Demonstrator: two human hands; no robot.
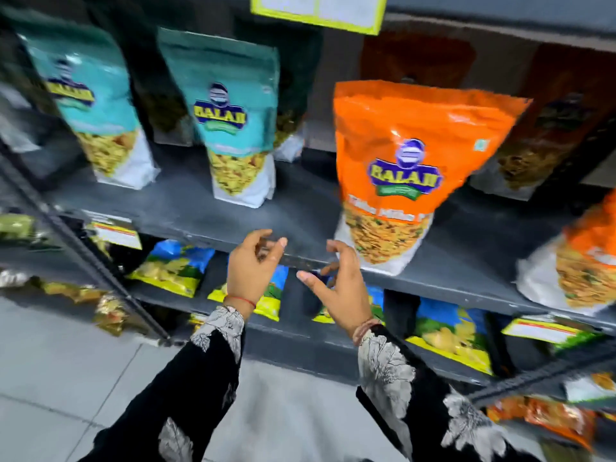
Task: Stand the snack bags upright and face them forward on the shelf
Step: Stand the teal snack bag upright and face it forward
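An orange Balaji snack bag stands upright, label forward, near the front edge of the dark grey shelf. Two teal Balaji bags stand upright to its left, one in the middle and one at far left. Another orange bag sits at the right edge, partly cut off. My left hand and my right hand hover in front of the shelf's front edge, below and left of the orange bag. Both have fingers apart and hold nothing.
Darker brown bags stand behind on the right. The shelf below holds blue-and-yellow chip bags and price labels. A yellow-framed tag hangs from the shelf above. Grey floor tiles lie at lower left.
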